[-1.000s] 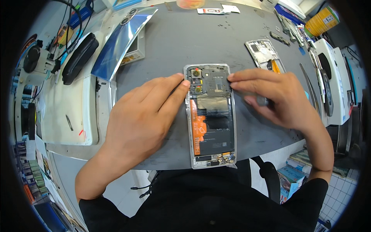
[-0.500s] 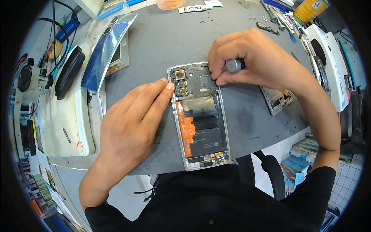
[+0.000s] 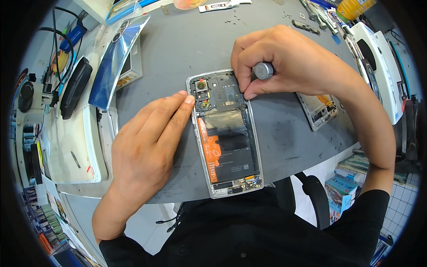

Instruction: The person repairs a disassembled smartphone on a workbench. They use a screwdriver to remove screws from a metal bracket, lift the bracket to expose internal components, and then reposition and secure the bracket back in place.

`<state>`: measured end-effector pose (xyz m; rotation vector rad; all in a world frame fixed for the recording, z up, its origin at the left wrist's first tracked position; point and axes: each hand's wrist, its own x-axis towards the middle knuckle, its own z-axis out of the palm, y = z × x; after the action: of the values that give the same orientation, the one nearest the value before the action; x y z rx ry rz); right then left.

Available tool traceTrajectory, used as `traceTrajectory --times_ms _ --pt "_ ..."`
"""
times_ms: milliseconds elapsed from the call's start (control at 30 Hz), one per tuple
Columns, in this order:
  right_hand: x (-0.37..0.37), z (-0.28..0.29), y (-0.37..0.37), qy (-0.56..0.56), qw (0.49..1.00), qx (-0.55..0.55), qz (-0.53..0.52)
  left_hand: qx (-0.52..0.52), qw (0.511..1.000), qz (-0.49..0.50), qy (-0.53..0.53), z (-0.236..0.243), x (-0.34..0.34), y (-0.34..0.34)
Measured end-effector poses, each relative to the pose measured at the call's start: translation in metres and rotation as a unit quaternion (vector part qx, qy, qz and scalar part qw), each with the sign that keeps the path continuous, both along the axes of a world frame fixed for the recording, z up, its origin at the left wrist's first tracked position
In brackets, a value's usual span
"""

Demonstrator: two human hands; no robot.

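An opened phone (image 3: 259, 151) lies upright on the grey mat, back cover off, its black battery, orange flex cable and camera modules bare. Against its upper left edge rest the fingertips of my left hand (image 3: 147, 138); the fingers are stretched out and its thumb is hidden. My right hand (image 3: 271, 62) is closed at the phone's upper right edge, thumb and fingers pinched together. Tucked in that hand is a screwdriver (image 3: 263, 70), of which only the round grey end shows; its tip is hidden.
A shiny blue phone back cover (image 3: 120, 62) leans on a box (image 3: 130, 73) at left. Another phone frame (image 3: 313, 109) lies to the right. A white tube (image 3: 218, 6), a small dark part (image 3: 306, 27) and several pen-like tools (image 3: 318, 15) lie along the far side.
The whole view has shifted slightly, so the phone and both hands appear a little farther left. Both hands keep their places at the phone's edges, the right one tilted slightly.
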<state>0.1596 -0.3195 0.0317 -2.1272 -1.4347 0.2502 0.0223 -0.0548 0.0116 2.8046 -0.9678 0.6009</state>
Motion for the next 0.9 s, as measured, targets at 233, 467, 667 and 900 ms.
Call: traceTrajectory --times_ms 233,467,667,900 --pt "-0.004 0.017 0.011 0.06 0.987 -0.133 -0.063 0.008 1.0 0.004 0.005 0.001 -0.001 0.0" --pt "-0.001 0.028 0.02 0.069 0.977 -0.168 -0.108 -0.004 1.0 0.001 0.009 0.002 0.002 0.001" --pt "0.008 0.039 0.036 0.084 0.949 -0.266 -0.145 -0.013 1.0 -0.002 0.018 0.004 0.004 0.001" --pt "0.024 0.037 0.034 0.189 0.932 -0.278 -0.136 -0.03 0.999 0.002 0.011 0.001 0.003 0.001"
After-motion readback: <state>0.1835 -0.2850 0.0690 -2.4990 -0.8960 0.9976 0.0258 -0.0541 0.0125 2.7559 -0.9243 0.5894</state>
